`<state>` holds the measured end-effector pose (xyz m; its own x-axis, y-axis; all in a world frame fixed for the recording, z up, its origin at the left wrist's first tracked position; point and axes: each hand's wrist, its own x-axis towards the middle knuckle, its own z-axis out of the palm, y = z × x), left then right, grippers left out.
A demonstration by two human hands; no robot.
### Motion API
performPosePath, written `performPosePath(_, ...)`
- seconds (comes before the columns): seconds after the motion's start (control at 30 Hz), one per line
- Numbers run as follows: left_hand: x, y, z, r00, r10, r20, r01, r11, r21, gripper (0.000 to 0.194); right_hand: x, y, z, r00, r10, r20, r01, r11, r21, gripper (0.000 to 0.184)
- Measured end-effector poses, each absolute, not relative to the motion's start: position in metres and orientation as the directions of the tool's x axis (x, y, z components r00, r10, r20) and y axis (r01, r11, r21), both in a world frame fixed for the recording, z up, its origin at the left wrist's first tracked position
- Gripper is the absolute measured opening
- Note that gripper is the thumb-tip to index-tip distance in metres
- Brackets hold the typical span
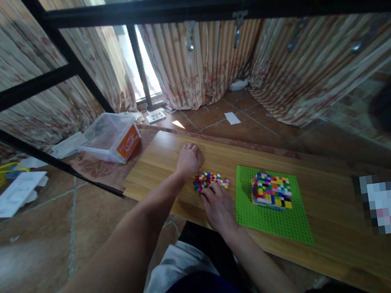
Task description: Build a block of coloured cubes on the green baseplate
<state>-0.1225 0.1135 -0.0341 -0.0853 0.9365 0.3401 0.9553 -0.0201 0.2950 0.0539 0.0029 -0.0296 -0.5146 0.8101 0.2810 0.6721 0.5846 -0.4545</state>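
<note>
A small heap of loose toy bricks (210, 178) in many colours lies on the wooden bench. My right hand (220, 205) is at the near edge of this heap, its bent fingers slightly apart and touching the bricks. Just beyond the heap, my left hand (188, 161) rests on the bench with its fingers curled in; whatever may be inside them is hidden. To the right of my right hand lies a green baseplate (274, 227). On it stands a blocky build (271, 190) of multicoloured bricks, several layers high.
The wooden bench (331, 196) runs from left to lower right. A clear plastic box (108, 139) with an orange label stands beyond its left end. A black metal frame (198, 4) crosses above. White foam pieces (14, 194) lie on the tiled floor; a blurred-out item (389, 207) is at right.
</note>
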Motion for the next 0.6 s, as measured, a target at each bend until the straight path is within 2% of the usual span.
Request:
performPosePath(0.13,-0.122,0.112,-0.032,-0.080,0.936,0.342,0.960,-0.019,0.279,0.023,0.053,0.004,-0.026,-0.528,0.801,0.283,0.673,0.598,-0.435,0.016)
performPosePath(0.37,-0.124,0.115,-0.033,-0.080,0.935,0.345,0.959,-0.022,0.282,0.023,0.086,-0.003,-0.003,-0.439,0.828,0.348,0.578,0.557,-0.596,0.021)
performPosePath(0.5,-0.126,0.116,-0.034,-0.082,0.933,0.350,0.958,-0.023,0.285,0.024,0.137,-0.001,0.019,-0.312,0.875,0.369,0.563,0.484,-0.670,0.019)
performPosePath(0.6,-0.127,0.117,-0.035,-0.072,0.932,0.356,0.957,-0.035,0.286,0.024,0.183,0.010,0.033,-0.153,0.935,0.320,0.590,0.346,-0.729,0.019)
